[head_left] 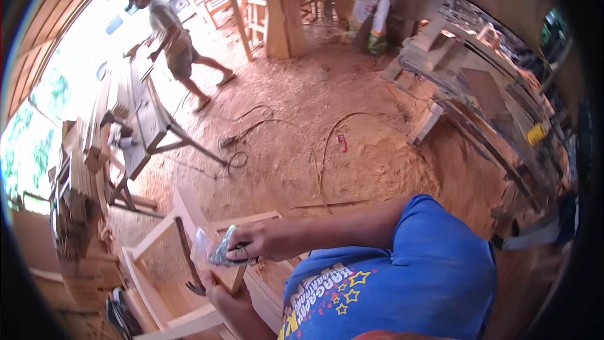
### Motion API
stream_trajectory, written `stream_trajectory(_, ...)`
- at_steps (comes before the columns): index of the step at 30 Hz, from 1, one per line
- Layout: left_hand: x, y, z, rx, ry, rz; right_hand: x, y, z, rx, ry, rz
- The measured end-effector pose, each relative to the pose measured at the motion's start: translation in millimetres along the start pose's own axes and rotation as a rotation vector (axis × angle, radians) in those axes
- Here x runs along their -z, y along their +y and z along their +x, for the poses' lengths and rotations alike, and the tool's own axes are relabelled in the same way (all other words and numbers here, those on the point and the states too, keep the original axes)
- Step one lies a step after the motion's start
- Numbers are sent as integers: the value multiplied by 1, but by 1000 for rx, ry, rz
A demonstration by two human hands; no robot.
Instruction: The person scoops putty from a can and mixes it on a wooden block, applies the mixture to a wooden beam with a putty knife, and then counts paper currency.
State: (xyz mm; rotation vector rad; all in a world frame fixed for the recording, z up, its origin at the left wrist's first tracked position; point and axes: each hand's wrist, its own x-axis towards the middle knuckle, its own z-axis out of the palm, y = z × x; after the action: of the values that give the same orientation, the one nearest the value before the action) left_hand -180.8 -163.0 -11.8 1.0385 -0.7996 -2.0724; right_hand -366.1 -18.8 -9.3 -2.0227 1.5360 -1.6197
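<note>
My right hand (255,241) is closed around a crumpled clear plastic bag (220,253); what the bag holds, if anything, I cannot make out. Just below it, my left hand (225,299) grips a short piece of wood (234,277) from underneath, its fingers partly hidden. The bag is right over that wood, perhaps touching it. To the left of both hands a claw hammer (187,255) lies with its head toward me. Beneath everything is a pale wooden frame (151,237) of joined bars.
A long workbench (143,126) with boards and tools stands at left, where a person (168,34) walks. Stacked lumber (78,176) is beside it. At right is a cluttered worktable (465,69). A cord (324,151) and a small red item (341,143) lie on the sawdust-covered floor.
</note>
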Motion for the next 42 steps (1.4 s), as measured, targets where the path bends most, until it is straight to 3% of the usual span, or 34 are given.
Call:
stream_trajectory(4,-16,3,-1,84,-128,-93,13,5,6,15,-75,-97)
stream_trajectory(7,-6,1,6,114,-13,-98,18,0,17,30,-162,-139)
stream_trajectory(10,-10,7,-11,60,57,-151,12,-14,29,-30,-247,-172)
stream_trajectory(16,20,22,-29,-56,107,-252,-15,-2,50,68,-413,-155)
stream_trajectory(25,59,35,-56,-243,353,-253,-40,-4,88,357,-634,-207)
stream_trajectory(28,74,37,-66,-299,454,-268,-51,-1,96,365,-687,-156)
stream_trajectory(31,88,58,-87,-445,532,-388,-62,23,100,406,-897,-145)
stream_trajectory(35,126,55,-103,-649,430,-284,-84,11,136,-229,-446,389)
stream_trajectory(37,107,53,-109,-545,426,-320,-91,8,152,-583,-375,838)
stream_trajectory(40,110,34,-116,-389,345,-352,-115,16,163,-612,-451,1171)
stream_trajectory(42,113,22,-120,-354,242,-322,-125,4,172,-633,-460,1185)
